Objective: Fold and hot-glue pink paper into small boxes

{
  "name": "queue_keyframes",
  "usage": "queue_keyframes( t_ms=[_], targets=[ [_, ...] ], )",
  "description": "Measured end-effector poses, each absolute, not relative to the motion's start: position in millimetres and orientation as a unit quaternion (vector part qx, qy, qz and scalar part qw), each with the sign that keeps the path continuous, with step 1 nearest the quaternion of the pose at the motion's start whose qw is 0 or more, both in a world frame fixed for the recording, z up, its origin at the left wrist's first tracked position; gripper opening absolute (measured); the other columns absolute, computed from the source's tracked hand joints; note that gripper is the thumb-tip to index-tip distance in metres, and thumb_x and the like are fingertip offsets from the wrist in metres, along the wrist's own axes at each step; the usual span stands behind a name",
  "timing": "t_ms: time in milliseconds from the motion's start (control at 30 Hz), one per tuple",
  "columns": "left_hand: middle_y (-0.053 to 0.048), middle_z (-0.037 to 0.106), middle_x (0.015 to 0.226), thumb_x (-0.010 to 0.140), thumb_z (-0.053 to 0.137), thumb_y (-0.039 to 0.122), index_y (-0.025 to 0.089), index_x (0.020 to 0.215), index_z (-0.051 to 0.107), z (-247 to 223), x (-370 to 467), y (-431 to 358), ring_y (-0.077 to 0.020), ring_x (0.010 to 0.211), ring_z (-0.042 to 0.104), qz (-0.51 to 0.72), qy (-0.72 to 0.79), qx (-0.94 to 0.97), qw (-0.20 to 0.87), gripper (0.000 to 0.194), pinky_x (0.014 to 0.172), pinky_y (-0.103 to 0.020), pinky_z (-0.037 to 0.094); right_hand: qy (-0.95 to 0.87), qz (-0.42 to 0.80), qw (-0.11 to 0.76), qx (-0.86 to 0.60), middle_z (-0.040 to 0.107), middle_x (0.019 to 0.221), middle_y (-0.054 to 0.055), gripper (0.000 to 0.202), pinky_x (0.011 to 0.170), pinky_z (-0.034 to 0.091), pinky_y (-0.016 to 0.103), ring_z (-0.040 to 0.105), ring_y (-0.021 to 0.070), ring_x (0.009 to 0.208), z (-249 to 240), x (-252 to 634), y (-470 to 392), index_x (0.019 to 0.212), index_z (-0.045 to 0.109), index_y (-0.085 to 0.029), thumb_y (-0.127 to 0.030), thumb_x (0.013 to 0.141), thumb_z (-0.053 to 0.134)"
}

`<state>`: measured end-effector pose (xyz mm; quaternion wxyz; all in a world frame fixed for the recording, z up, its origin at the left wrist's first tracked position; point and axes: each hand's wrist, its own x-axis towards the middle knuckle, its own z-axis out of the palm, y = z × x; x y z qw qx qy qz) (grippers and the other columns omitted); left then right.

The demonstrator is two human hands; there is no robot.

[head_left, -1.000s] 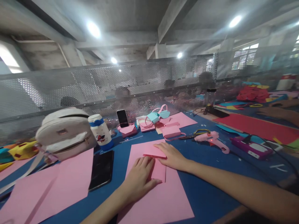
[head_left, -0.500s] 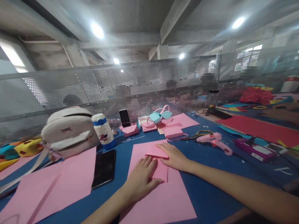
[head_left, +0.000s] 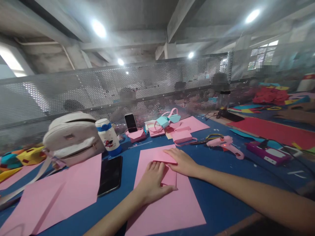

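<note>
A small folded piece of pink paper [head_left: 169, 177] lies on a larger pink sheet [head_left: 169, 209] on the blue table. Its top flap [head_left: 163, 158] stands a little raised. My left hand [head_left: 153, 183] rests flat on the folded piece, fingers pointing at the flap's lower edge and thumb stretched to the right; it is open. At the flap's right end my right hand [head_left: 183, 163] is closed around the corner, fingers over the top and thumb at the lower edge. Parts of the folded piece are hidden under both hands.
A black phone [head_left: 110, 176], a pink sheet [head_left: 71, 186], a bottle [head_left: 108, 137] and a white backpack [head_left: 71, 139] stand or lie leftward. Small pink paper bags [head_left: 182, 138] are behind. Scissors [head_left: 209, 139], a pink glue gun [head_left: 225, 144] and a purple box [head_left: 268, 153] lie rightward.
My left hand has shifted slightly, its thumb reaching further right across the folded paper. My right hand keeps its place on the flap. The view has tilted a little.
</note>
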<state>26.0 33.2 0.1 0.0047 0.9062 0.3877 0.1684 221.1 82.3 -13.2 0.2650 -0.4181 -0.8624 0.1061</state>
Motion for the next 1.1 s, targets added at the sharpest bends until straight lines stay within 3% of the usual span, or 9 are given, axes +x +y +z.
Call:
queue_keyframes(
  t_ms=[267, 467, 700, 833, 1100],
  targets=[
    [-0.014, 0.067, 0.111, 0.084, 0.065, 0.052, 0.017, 0.105, 0.056, 8, 31, 22, -0.0349, 0.103, 0.062, 0.119, 0.406, 0.906, -0.025, 0.042, 0.094, -0.053, 0.045, -0.860, 0.121, 0.271, -0.414, 0.058, 0.134, 0.013, 0.058, 0.104, 0.041, 0.045, 0.052, 0.0297, 0.122, -12, 222, 81, 0.139, 0.049, -0.016, -0.020, 0.083, 0.063],
    [-0.023, 0.060, 0.133, 0.088, 0.058, 0.054, 0.011, 0.123, 0.055, 9, 31, 17, -0.0399, 0.124, 0.055, 0.085, 0.411, 0.906, -0.052, 0.056, 0.105, -0.058, 0.040, -0.857, 0.148, 0.290, -0.400, 0.055, 0.139, 0.012, 0.063, 0.109, 0.039, 0.044, 0.050, 0.0279, 0.128, -13, 225, 83, 0.140, 0.048, -0.018, -0.014, 0.079, 0.064],
    [-0.022, 0.062, 0.132, 0.094, 0.052, 0.041, 0.008, 0.128, 0.055, 9, 32, 14, -0.0367, 0.118, 0.061, 0.077, 0.388, 0.916, -0.067, 0.047, 0.100, -0.053, 0.048, -0.843, 0.182, 0.315, -0.397, 0.051, 0.143, 0.014, 0.068, 0.113, 0.036, 0.043, 0.048, 0.0261, 0.132, -15, 227, 87, 0.141, 0.046, -0.016, -0.012, 0.076, 0.067],
    [-0.022, 0.055, 0.141, 0.095, 0.050, 0.041, 0.007, 0.138, 0.047, 9, 31, 14, -0.0360, 0.128, 0.055, 0.065, 0.374, 0.923, -0.066, 0.055, 0.105, -0.051, 0.046, -0.843, 0.183, 0.311, -0.398, 0.049, 0.144, 0.017, 0.069, 0.113, 0.035, 0.046, 0.046, 0.0282, 0.134, -14, 229, 88, 0.141, 0.046, -0.013, -0.010, 0.074, 0.064],
    [-0.023, 0.053, 0.142, 0.094, 0.051, 0.046, 0.007, 0.139, 0.049, 15, 29, 16, -0.0376, 0.130, 0.053, 0.060, 0.363, 0.929, -0.041, 0.059, 0.106, -0.054, 0.045, -0.859, 0.171, 0.285, -0.389, 0.052, 0.140, 0.015, 0.076, 0.112, 0.036, 0.048, 0.046, 0.0292, 0.131, -10, 234, 87, 0.139, 0.048, -0.014, -0.001, 0.065, 0.054]
  ],
)
